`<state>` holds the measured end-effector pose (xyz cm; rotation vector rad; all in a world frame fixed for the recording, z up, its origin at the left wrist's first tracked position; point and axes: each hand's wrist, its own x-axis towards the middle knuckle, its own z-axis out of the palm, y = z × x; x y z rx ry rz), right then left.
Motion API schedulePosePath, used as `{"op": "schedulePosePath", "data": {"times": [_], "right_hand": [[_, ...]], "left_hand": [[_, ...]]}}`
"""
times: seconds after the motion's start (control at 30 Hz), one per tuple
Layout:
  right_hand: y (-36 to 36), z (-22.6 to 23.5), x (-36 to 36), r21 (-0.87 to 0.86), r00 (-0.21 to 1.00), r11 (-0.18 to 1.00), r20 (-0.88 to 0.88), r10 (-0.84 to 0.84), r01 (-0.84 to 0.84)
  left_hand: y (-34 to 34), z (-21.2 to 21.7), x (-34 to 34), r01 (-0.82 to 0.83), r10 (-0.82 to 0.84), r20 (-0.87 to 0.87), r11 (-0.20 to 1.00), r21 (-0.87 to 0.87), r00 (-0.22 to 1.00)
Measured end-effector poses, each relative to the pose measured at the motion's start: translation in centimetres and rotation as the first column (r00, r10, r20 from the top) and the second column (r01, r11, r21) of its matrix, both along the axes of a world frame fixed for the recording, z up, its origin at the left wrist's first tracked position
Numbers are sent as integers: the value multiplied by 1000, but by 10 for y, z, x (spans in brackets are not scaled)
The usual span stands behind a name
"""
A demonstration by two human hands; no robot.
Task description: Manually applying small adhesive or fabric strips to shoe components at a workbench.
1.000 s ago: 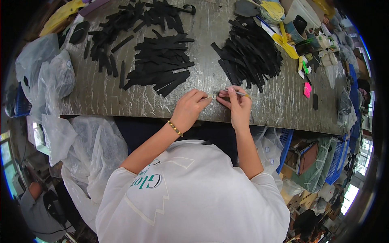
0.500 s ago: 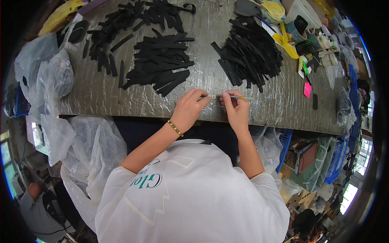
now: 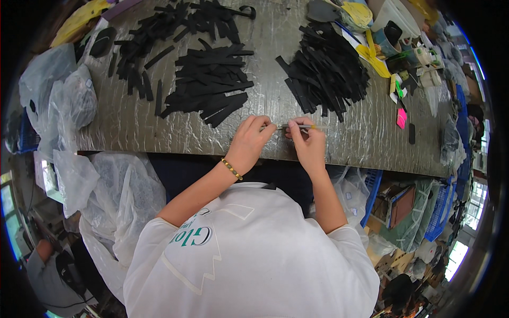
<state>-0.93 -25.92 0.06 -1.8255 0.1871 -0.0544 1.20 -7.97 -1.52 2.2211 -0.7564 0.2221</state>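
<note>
Close to the table's near edge, my two hands meet almost tip to tip. My right hand (image 3: 308, 142) is closed in a pinch around a slim pen-like tool (image 3: 319, 127), whose pale, see-through end points right. The tool's other end reaches the fingertips of my left hand (image 3: 251, 139). Those fingers are closed too, and a tiny pale bit shows at their tips, too small to name. Beyond my left hand lies a pile of short black strips (image 3: 212, 79). A second, thicker pile of black strips (image 3: 328, 69) lies beyond my right hand.
More black strips (image 3: 140, 53) are scattered at the far left of the table (image 3: 270, 47). Cups, a white tub (image 3: 395, 18), yellow pieces and a pink slip (image 3: 401, 118) crowd the right side. Clear plastic bags (image 3: 122, 185) hang at the left edge. Another person (image 3: 53, 275) is at lower left.
Both hands keep their pinch and shift only slightly. My right hand and the pen-like tool have moved a little to the left, closer to my left fingertips.
</note>
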Motion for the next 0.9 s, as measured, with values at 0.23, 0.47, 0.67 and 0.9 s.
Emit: {"op": "schedulePosePath", "data": {"times": [0.23, 0.47, 0.67, 0.9], "right_hand": [[2, 3, 2, -181, 995, 982, 74, 60, -46], [2, 1, 3, -206, 992, 977, 102, 70, -47], [-10, 10, 5, -385, 977, 919, 144, 156, -90], [-19, 15, 13, -429, 903, 828, 59, 425, -361]], "left_hand": [[2, -1, 0, 29, -31, -39, 999, -31, 999], [2, -1, 1, 37, -37, -33, 999, -23, 999], [3, -1, 2, 31, -31, -13, 999, -37, 999], [4, -8, 3, 24, -25, -7, 998, -66, 1000]]}}
